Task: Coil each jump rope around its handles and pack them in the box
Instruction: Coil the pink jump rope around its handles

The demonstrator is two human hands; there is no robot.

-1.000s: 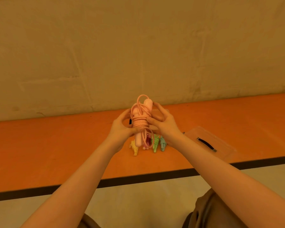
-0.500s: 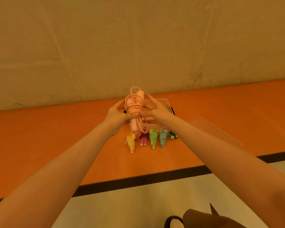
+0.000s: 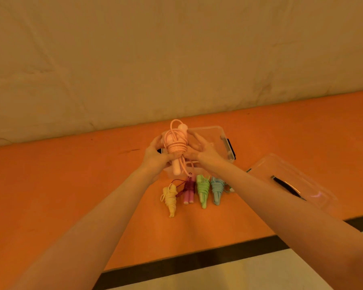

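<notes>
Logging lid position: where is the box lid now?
The clear lid lies flat on the orange table, right of the clear box and the coiled ropes.

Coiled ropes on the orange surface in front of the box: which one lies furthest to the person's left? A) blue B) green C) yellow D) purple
C: the yellow rope ends the row on the left, then the purple rope, green rope and blue rope.
</notes>
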